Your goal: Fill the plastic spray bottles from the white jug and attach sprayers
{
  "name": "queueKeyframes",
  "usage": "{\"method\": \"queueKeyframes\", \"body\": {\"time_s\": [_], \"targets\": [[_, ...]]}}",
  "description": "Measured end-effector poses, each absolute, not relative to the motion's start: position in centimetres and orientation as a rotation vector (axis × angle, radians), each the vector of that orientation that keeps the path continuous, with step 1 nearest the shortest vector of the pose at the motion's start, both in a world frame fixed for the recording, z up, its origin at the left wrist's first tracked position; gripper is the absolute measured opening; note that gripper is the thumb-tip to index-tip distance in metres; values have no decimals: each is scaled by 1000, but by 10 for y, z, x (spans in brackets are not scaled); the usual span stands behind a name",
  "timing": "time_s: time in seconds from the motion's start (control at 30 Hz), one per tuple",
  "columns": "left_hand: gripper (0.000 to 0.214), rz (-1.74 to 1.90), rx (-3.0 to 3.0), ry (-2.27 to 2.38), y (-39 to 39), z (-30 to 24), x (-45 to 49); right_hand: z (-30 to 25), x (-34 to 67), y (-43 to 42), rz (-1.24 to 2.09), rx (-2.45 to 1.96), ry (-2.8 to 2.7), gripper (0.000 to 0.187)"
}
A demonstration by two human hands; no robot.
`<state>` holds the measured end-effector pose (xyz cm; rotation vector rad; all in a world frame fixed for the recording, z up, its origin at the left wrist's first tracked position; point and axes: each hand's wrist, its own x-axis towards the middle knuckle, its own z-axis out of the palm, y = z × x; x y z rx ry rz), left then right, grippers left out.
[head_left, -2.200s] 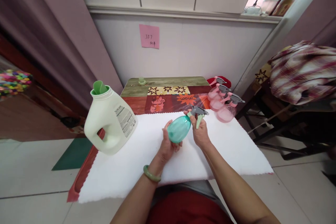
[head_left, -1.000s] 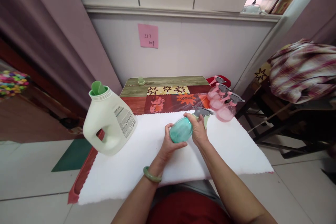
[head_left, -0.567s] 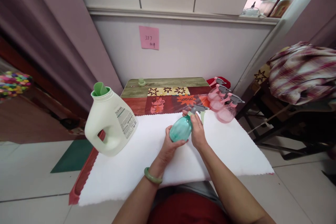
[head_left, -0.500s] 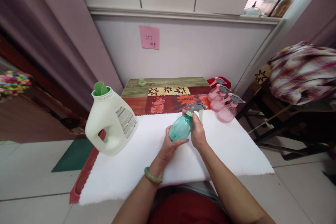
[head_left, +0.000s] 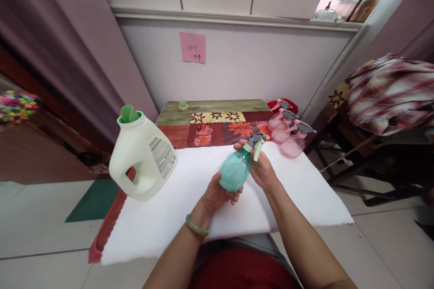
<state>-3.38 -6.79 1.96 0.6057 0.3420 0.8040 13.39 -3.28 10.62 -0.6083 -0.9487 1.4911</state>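
A teal spray bottle [head_left: 234, 171] with a grey trigger head and pale green lever is held tilted above the white cloth [head_left: 190, 189], its nozzle toward the upper right. My left hand [head_left: 219, 193] cups the base of the bottle from below, a green bangle on that wrist. Around the neck, just under the spray head, my right hand [head_left: 262, 169] grips it; some of its fingers are hidden behind the bottle. To the left stands a large pale green jug [head_left: 135, 162] without a lid, a green scoop-like piece [head_left: 128, 114] sitting in its mouth.
Several pink spray bottles [head_left: 292, 146] with grey heads stand at the table's right rear. A small green cap [head_left: 183, 105] lies at the back left. Behind the table is a wall with a pink note [head_left: 193, 48]. Plaid cloth [head_left: 389, 95] is piled on the right.
The spray bottle has turned in my hands, so its lever now faces me more and its base sits slightly lower. My left hand has shifted lower beneath it.
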Motion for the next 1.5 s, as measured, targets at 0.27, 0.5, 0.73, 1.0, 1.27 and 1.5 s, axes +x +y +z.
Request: {"method": "queueKeyframes", "body": {"time_s": [0.27, 0.5, 0.73, 1.0, 1.27, 1.5], "targets": [[98, 789, 561, 351, -66, 17, -38, 106, 125, -32, 1403, -676, -925, 39], [81, 810, 603, 345, -67, 18, -32, 99, 123, -29, 1259, -870, -870, 38], [91, 760, 594, 311, -68, 16, -34, 111, 117, -38, 1387, -677, -892, 59], [95, 736, 570, 280, -68, 13, -36, 110, 116, -43, 1331, -628, -919, 41], [98, 713, 552, 267, -67, 16, -36, 105, 116, -42, 1222, -789, -971, 44], [121, 592, 522, 281, -65, 22, -42, 110, 123, -52, 1370, -674, -1070, 51]]}}
